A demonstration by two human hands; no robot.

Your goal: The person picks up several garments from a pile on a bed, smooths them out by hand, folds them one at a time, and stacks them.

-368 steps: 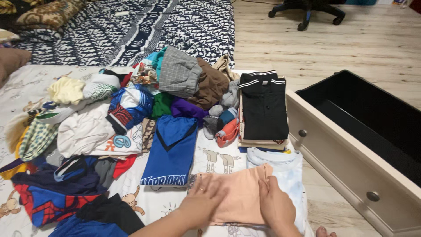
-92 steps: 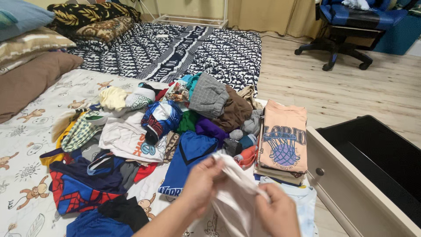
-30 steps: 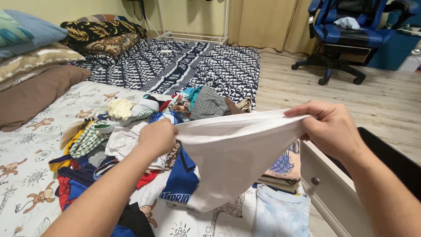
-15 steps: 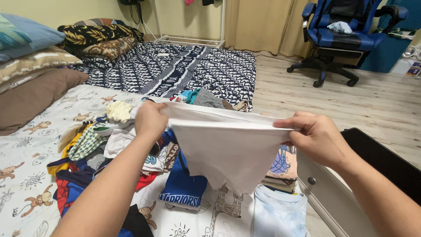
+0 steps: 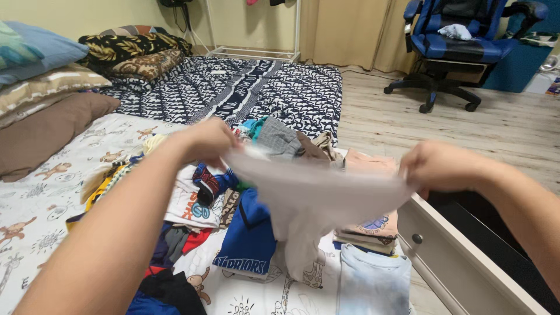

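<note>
Both my hands hold a white garment [image 5: 309, 195] stretched out in the air above the mattress; it is blurred by motion. My left hand [image 5: 204, 140] grips its left edge and my right hand [image 5: 440, 166] grips its right edge. Below the cloth lies a folded blue jersey [image 5: 248, 242] and a heap of mixed unfolded clothes [image 5: 192, 192]. A stack of folded shirts [image 5: 367, 227] with a peach one on top sits at the mattress edge, partly hidden by the white garment. A pale blue shirt [image 5: 373, 280] lies flat in front of the stack.
An open drawer [image 5: 461, 256] with a dark inside stands on the floor at the right. The cartoon-print sheet [image 5: 41, 204] covers the near mattress; a dark patterned mattress [image 5: 245, 87] and pillows [image 5: 52, 99] lie behind. A blue office chair [image 5: 461, 46] stands on the wooden floor.
My hands have spread wider and lifted slightly, shaking the white garment, which now hangs blurred and lower in the middle. The view has shifted a little.
</note>
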